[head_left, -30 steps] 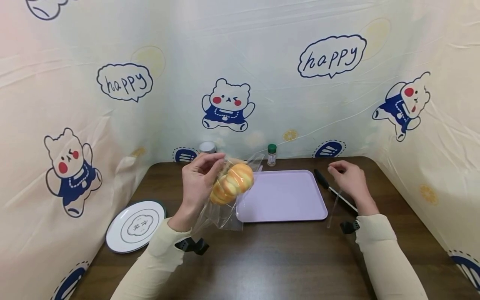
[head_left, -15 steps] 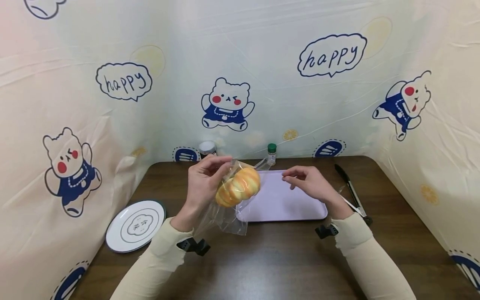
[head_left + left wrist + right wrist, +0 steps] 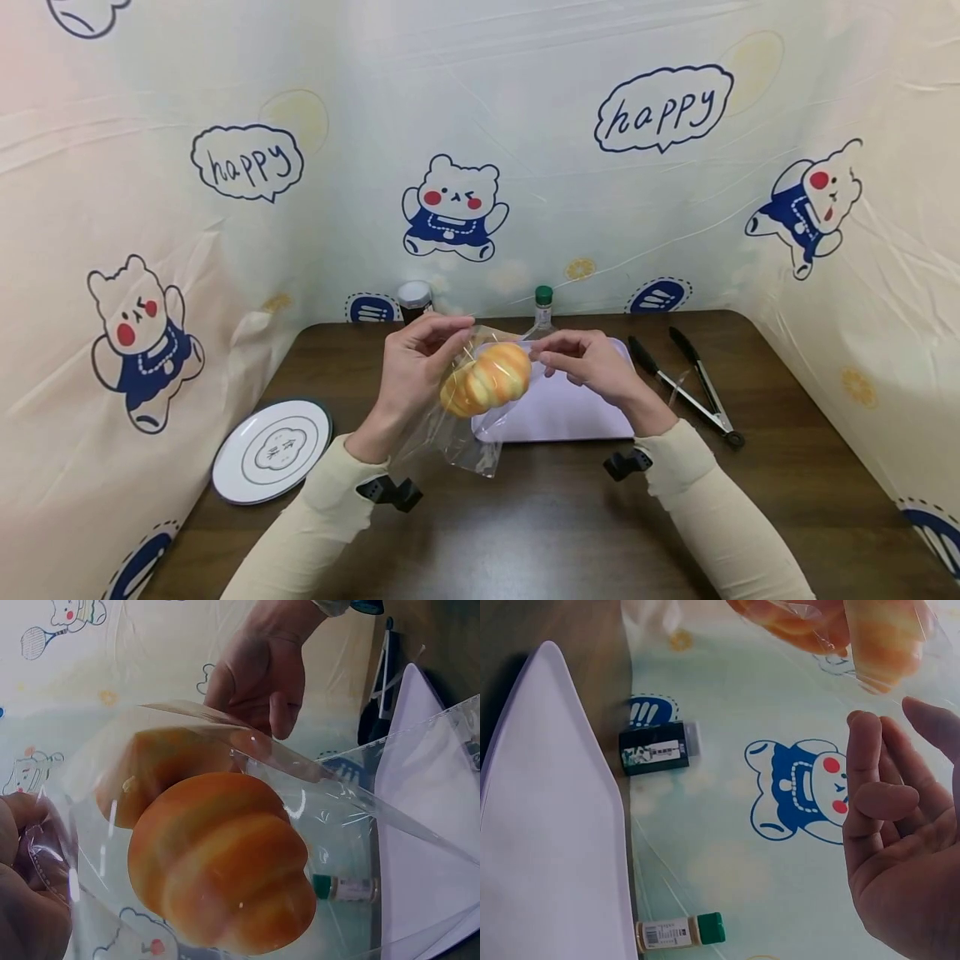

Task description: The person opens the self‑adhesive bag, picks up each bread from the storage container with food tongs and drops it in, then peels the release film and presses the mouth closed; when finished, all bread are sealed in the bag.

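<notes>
My left hand (image 3: 412,367) pinches a clear plastic bag (image 3: 474,457) near its upper edge and holds it up over the table. Inside is golden ridged bread (image 3: 495,379), which shows as two rounded lobes in the left wrist view. My right hand (image 3: 596,367) is just right of the bread, thumb and fingertips close to the bag. The right wrist view shows those fingers (image 3: 866,742) bent loosely, with a gap to the thumb and nothing gripped between. Under the bag and right hand lies a lilac tray (image 3: 570,417).
Black-tipped tongs (image 3: 702,371) lie spread on the right, with a thin clear strip (image 3: 678,387) across them. A white plate (image 3: 236,462) lies at the left edge. At the back stand a dark jar (image 3: 415,296) and a green-capped bottle (image 3: 543,300).
My right hand has moved left from over the tongs to beside the bread, uncovering the tongs. The left hand and bag have shifted slightly right and down.
</notes>
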The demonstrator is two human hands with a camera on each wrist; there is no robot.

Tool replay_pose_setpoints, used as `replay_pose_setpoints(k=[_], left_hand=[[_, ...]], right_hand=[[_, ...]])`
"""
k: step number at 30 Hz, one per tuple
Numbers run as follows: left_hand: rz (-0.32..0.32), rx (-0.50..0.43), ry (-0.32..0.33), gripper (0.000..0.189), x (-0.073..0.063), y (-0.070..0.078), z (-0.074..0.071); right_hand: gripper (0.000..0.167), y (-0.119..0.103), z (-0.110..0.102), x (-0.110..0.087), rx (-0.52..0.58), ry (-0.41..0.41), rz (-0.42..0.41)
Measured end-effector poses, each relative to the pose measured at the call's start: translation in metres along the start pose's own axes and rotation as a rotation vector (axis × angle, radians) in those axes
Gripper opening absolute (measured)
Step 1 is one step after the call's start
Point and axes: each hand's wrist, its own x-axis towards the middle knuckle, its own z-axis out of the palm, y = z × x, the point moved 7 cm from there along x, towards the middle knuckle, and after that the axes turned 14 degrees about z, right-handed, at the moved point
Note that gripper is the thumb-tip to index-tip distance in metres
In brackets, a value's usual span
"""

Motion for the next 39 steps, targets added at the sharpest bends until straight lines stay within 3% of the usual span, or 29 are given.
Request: replay_pose_setpoints(k=[10, 18, 22, 25, 31, 39], left_hand=[[-0.026, -0.028, 0.03, 0.02, -0.001, 0.0, 0.0], [-0.03, -0.04, 0.023, 0.019, -0.001, 0.001, 0.001], [-0.065, -0.047, 0.02, 0.022, -0.001, -0.001, -0.001], [-0.09, -0.023, 0.022, 0.023, -0.001, -0.003, -0.006], [-0.083, 0.044, 0.02, 0.021, 0.003, -0.003, -0.015], [-0.163, 0.064, -0.018, 0.025, 0.002, -0.011, -0.015]], right_hand=[[0.029, -0.002, 0.007, -0.004, 0.001, -0.097, -0.015], [0.02, -0.005, 0.009, -0.002, 0.045, -0.012, -0.074], [0.019, -0.008, 0.005, -0.002, 0.077, 0.027, -0.12], [0.018, -0.011, -0.002, -0.004, 0.121, 0.053, -0.16], [0.02, -0.015, -0.015, -0.008, 0.231, 0.077, -0.187], [0.016, -0.019, -0.021, -0.009, 0.282, 0.098, -0.198]])
